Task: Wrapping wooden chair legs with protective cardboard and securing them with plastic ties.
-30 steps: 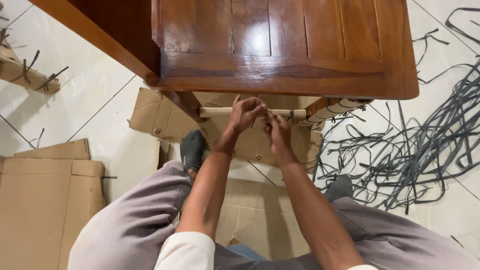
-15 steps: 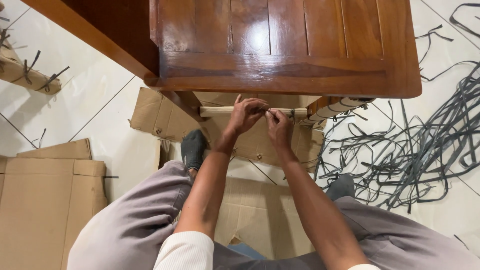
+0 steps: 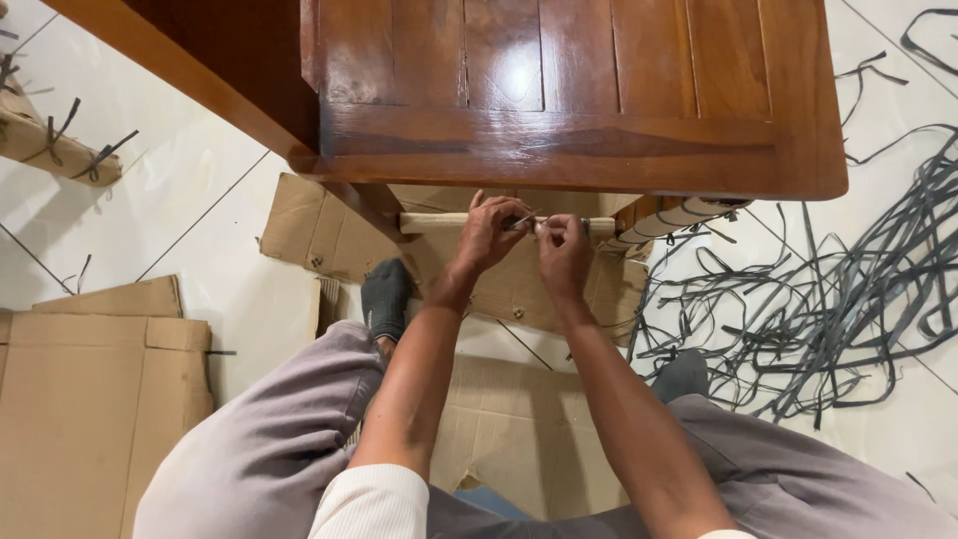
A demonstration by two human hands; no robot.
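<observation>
A glossy brown wooden chair (image 3: 559,90) stands in front of me, seen from above. Below its seat edge runs a pale paper-wrapped crossbar (image 3: 434,222). My left hand (image 3: 489,232) is closed around the bar near its middle. My right hand (image 3: 562,250) is just to the right of it, pinching a thin grey strap (image 3: 526,222) that stretches between both hands along the bar. A dark strap tie sits on the bar past my right hand. The fingertips hide how the strap wraps the bar.
A large tangle of grey straps (image 3: 828,299) lies on the white tiled floor at right. Flattened cardboard (image 3: 90,399) lies at left and another sheet (image 3: 319,230) under the chair. Another wrapped piece with strap ties (image 3: 55,145) lies far left. My legs flank the cardboard.
My right hand has slid a little to the right along the bar, drawing the strap out straighter between the two hands. The left hand has stayed on the bar.
</observation>
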